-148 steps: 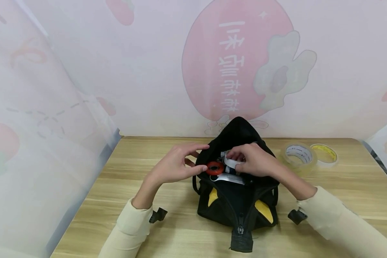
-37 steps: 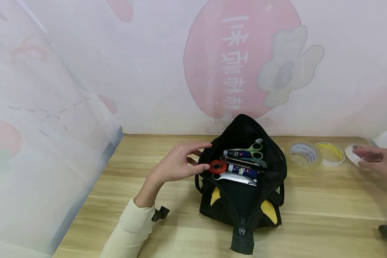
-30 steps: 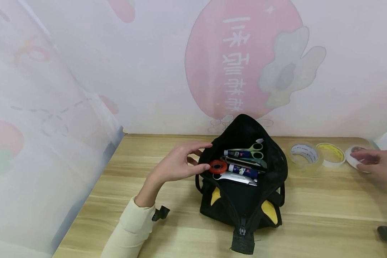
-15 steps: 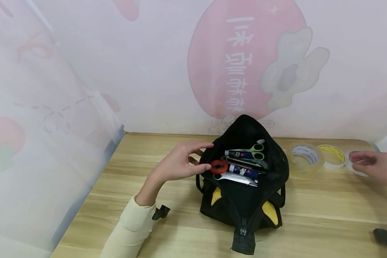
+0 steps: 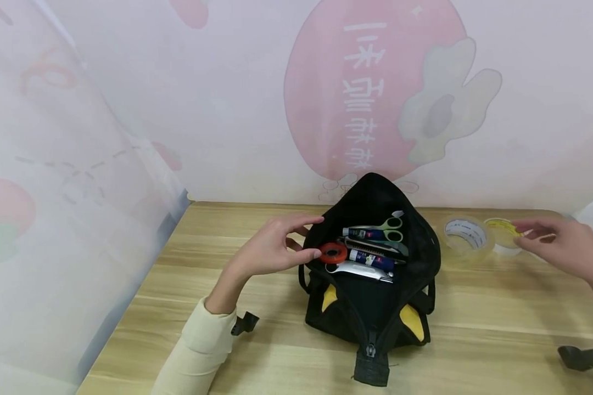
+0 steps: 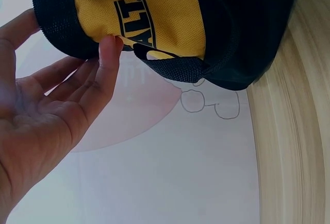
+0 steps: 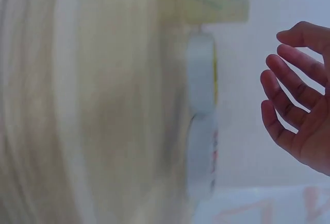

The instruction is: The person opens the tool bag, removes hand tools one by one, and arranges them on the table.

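A black tool bag (image 5: pixel 326 323) with yellow panels stands unzipped on the table. My left hand (image 5: pixel 272 247) holds its left rim, thumb and forefinger at the edge; in the left wrist view a fingertip presses the yellow side. Inside lie a red ring-shaped roll (image 5: pixel 333 253), green-handled scissors (image 5: pixel 394 236), a blue-and-white glue stick (image 5: pixel 382 262) and a silver tool (image 5: pixel 356 269). My right hand (image 5: pixel 560 241) hovers with loosely bent fingers, nothing in it, over the tape rolls. The white tape roll (image 7: pixel 201 157) sits under it, hidden in the head view.
A wide clear tape roll (image 5: pixel 466 236) and a yellow-cored tape roll (image 5: pixel 505 250) lie in a row right of the bag, near the table's back edge. A printed curtain (image 5: pixel 227 109) hangs behind the table (image 5: pixel 168 285).
My right hand has taken a white tape roll out of the bag, set it down right of the other rolls, let go and moved left. The left hand stays at the bag's rim.
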`<state>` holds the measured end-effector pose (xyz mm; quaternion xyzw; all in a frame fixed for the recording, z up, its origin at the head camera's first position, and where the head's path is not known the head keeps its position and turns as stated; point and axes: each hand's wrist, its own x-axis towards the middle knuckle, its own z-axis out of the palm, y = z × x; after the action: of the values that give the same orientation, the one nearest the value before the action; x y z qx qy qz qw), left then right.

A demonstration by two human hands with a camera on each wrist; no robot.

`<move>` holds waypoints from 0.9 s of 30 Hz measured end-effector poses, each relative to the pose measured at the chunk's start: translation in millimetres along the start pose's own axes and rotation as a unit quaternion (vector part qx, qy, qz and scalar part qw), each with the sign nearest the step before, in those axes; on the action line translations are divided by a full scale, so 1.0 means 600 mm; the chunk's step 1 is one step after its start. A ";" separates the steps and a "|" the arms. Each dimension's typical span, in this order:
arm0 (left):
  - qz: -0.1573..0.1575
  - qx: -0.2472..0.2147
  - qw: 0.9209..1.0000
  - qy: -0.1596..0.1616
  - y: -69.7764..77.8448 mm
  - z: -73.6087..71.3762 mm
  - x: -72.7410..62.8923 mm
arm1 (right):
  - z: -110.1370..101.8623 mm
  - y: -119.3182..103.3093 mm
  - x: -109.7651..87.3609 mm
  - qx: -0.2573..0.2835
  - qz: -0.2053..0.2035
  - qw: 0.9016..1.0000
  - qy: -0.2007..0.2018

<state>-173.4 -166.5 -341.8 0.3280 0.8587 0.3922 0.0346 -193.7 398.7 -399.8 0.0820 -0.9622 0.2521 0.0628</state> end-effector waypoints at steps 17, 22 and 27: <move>-0.007 -0.002 1.000 0.003 0.001 -0.002 -0.002 | -0.023 -0.179 0.019 0.036 -0.110 0.990 0.079; -0.006 0.004 1.000 0.001 0.001 -0.002 0.000 | -0.013 -0.214 0.018 0.061 -0.148 0.984 0.082; -0.011 0.004 1.000 0.000 0.000 -0.002 0.000 | -0.006 -0.242 0.020 0.091 -0.179 0.977 0.076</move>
<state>-173.9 -167.3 -340.9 0.3185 0.8641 0.3879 0.0378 -177.8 273.9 -325.5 0.2390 -0.8971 0.3291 0.1725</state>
